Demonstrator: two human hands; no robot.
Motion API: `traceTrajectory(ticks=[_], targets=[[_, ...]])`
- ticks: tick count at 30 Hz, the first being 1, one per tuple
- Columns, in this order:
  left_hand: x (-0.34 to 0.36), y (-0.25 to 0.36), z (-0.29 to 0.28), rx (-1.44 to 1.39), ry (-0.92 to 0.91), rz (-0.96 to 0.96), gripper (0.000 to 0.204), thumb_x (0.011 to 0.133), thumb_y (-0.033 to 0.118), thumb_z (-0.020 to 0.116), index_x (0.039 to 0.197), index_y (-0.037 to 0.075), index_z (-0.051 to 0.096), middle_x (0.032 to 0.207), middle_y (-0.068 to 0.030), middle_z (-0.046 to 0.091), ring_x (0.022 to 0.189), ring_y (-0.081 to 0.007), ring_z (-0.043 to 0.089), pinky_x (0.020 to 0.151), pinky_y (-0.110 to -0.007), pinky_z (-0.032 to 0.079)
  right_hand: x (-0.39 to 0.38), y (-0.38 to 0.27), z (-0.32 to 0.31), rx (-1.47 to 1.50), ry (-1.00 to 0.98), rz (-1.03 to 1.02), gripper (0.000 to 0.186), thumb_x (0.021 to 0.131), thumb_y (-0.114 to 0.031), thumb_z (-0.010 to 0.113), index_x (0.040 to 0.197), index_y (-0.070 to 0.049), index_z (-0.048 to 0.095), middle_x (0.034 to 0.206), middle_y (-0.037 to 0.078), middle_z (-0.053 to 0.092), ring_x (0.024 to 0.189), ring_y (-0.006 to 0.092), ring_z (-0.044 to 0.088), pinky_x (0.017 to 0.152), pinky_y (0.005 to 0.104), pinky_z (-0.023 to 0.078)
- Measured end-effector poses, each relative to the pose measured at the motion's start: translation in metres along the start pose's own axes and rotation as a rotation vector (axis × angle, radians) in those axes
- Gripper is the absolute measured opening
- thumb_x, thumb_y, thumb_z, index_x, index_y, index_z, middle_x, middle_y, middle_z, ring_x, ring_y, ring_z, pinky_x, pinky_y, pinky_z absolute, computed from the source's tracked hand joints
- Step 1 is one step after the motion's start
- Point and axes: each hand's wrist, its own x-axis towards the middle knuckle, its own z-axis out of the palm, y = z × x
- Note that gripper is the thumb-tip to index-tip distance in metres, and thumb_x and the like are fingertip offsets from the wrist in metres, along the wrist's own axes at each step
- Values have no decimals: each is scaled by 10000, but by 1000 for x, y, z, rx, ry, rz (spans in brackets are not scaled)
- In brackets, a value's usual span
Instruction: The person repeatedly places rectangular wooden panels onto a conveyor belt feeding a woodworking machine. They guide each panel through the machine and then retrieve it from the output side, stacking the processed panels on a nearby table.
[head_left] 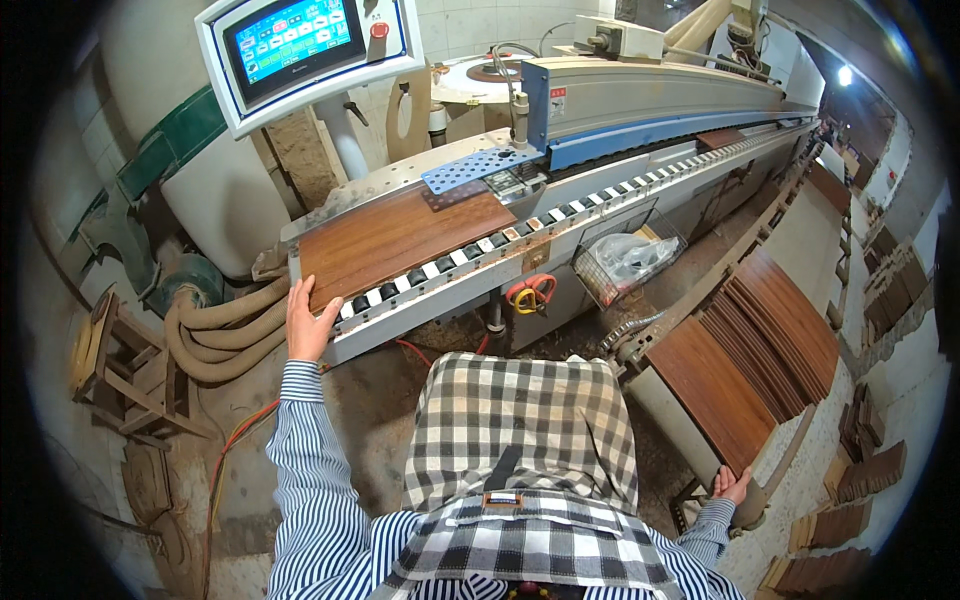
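A reddish-brown wooden board [400, 240] lies flat on the infeed of a long edge-banding machine [660, 110], its far end under a blue perforated guard [480, 170]. My left hand [309, 325] rests against the board's near left end, thumb and fingers spread. At the lower right, my right hand [733, 487] has its fingers closed at the near corner of another wooden board [715, 385]. That board lies beside a row of stacked boards [765, 335] on a stand. The underside of my right hand's grip is hidden.
A control screen [295, 45] stands at the upper left. Black rollers [445, 264] line the machine's front edge. Orange-and-yellow-handled tools [531, 293] hang below, beside a wire basket [630, 260] holding clear plastic. Thick hoses [225, 335] and a wooden stool [130, 365] are at left.
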Motion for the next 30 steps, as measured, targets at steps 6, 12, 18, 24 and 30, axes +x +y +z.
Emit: traceTrajectory(ticks=[6,12,18,24,30], targets=[[3,-7,-5,-35,-27,16,669,797,358,686,1320,14,451,1379,-212,422,1313,-336,361,1074,-401,307,7,4,-2,8,10,-30,648,863,-479,606,1294,-27,431,970,230,660,695,213,673,472,265,527],[5,-1,-11,-49,-52,6,669,785,345,695,1316,13,457,1363,-207,444,1289,-343,386,1056,-403,327,15,7,-6,4,-16,-11,631,869,-476,598,1287,-31,440,964,230,661,687,211,672,472,266,525],[7,19,-9,126,-55,-18,694,767,409,693,1322,55,470,1321,-201,495,1328,-371,312,1093,-464,218,10,5,-4,13,-16,9,674,870,-477,600,1335,-39,387,992,224,658,762,226,680,519,256,527],[12,42,10,219,-87,-25,740,764,479,669,1350,86,444,1314,-203,507,1361,-366,265,1114,-520,100,-5,-3,3,14,-22,13,694,881,-464,592,1377,-42,350,1000,228,655,693,189,657,487,246,500],[25,76,42,234,-94,32,751,759,489,669,1349,83,445,1310,-205,509,1346,-358,304,1106,-535,126,8,5,-7,-3,-12,4,629,852,-489,617,1286,-64,459,971,175,676,785,218,682,583,280,539]])
